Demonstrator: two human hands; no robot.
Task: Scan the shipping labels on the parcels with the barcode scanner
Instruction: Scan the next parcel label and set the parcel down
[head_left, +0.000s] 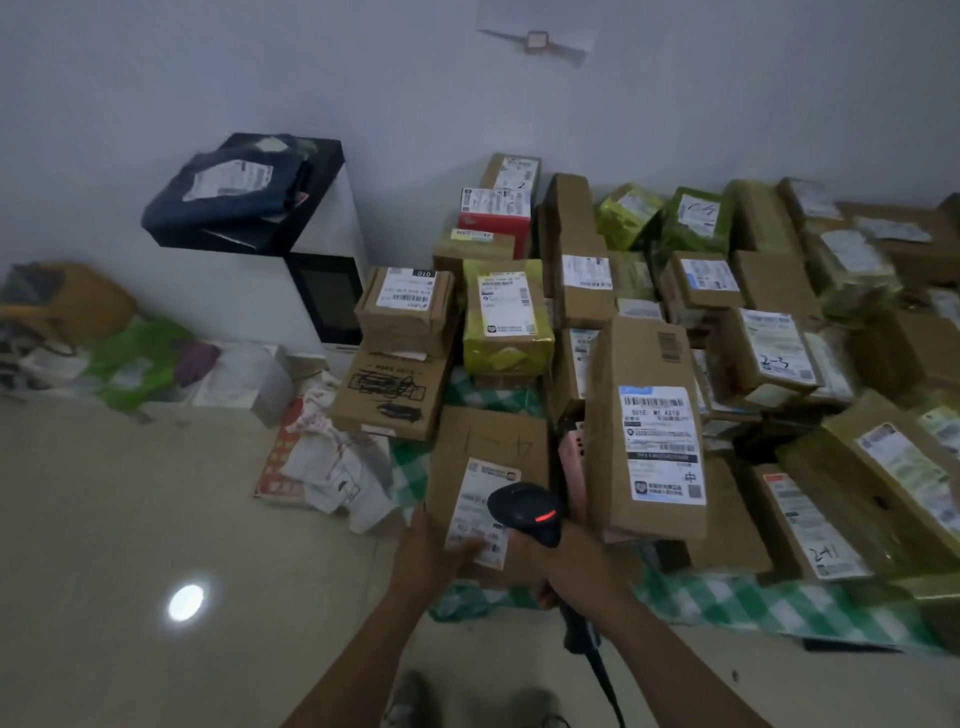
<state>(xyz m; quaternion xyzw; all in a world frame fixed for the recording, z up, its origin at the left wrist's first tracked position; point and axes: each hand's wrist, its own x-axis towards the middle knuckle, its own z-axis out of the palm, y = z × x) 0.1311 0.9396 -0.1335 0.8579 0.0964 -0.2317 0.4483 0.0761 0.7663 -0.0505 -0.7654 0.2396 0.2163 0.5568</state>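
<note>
The right hand is curled round the handle of the barcode scanner, holding it low over the nearest work. Its dark head tips forward and down and a red light glows on top. I judge the angle is meant to bring the scan window square onto the shipping label just beyond it. The cable trails back from the handle toward the person, clear of the boxes.

The left hand lies with fingers stretched out flat across the label's near end, pressing rather than pinching. This probably steadies the brown parcel and smooths the paper. The picture is too blurred to say whether the fingers cover any of the barcode, and if they do the read could fail.

That parcel lies label-up at the near-left corner of the pile, on a green checked cloth spread over the floor. Just beside it on the right a tall carton stands on end with its own white label facing the camera, so it looks a handy next target. Behind and to the right, many more parcels are packed close together against the wall, most with labels turned upward, which suits working through them one by one. By this picture the scanning is well short of finished — most of the pile lies beyond reach of either hand.
</note>
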